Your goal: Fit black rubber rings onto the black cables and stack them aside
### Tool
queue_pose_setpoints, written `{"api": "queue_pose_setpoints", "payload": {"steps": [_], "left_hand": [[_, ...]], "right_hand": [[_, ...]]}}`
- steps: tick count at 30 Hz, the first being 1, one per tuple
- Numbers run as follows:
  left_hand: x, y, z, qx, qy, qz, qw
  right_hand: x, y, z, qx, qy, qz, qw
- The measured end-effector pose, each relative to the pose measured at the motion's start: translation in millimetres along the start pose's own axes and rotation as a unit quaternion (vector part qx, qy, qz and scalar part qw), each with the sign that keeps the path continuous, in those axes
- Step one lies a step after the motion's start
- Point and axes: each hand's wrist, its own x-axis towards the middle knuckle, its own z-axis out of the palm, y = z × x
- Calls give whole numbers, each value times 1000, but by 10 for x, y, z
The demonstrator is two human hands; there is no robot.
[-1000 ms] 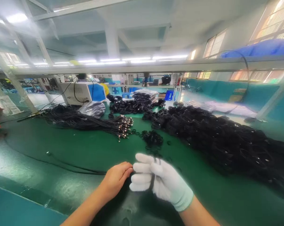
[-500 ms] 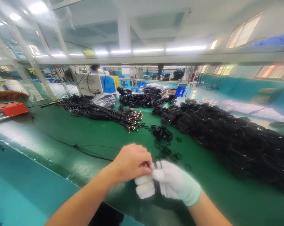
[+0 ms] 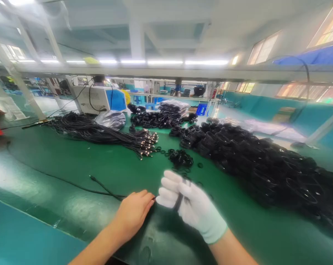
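Black cable [image 3: 104, 187]: lower left of frame
Left hand [image 3: 135, 211]: bare, closed over it, lower centre
Right hand [image 3: 190, 206]: gloved, fingers curled round dark strands [image 3: 178, 202], lower centre
Coil heap [image 3: 238, 154]: frame's right

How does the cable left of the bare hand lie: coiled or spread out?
Spread out: the cable runs loose across the table from the left hand. At the right hand, I cannot tell: too blurred.
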Motion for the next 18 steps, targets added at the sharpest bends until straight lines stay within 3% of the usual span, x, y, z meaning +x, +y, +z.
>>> {"api": "queue_pose_setpoints", "payload": {"steps": [5, 8, 12, 15, 18], "left_hand": [[-167, 322, 39, 48, 30, 54, 997], [-146, 382, -12, 53, 69, 104, 991], [-63, 236, -266, -8, 90, 164, 982], [13, 102, -432, -146, 29, 152, 977], [95, 8, -412, -306, -29, 105, 946]], "right_hand": [[31, 15, -11, -53, 68, -11, 996], [2, 77, -28, -107, 96, 29, 989], [-83, 142, -26, -112, -15, 147, 983], [-117, 214, 4, -51, -73, 204, 975], [-101, 322, 19, 26, -85, 249, 964]]}}
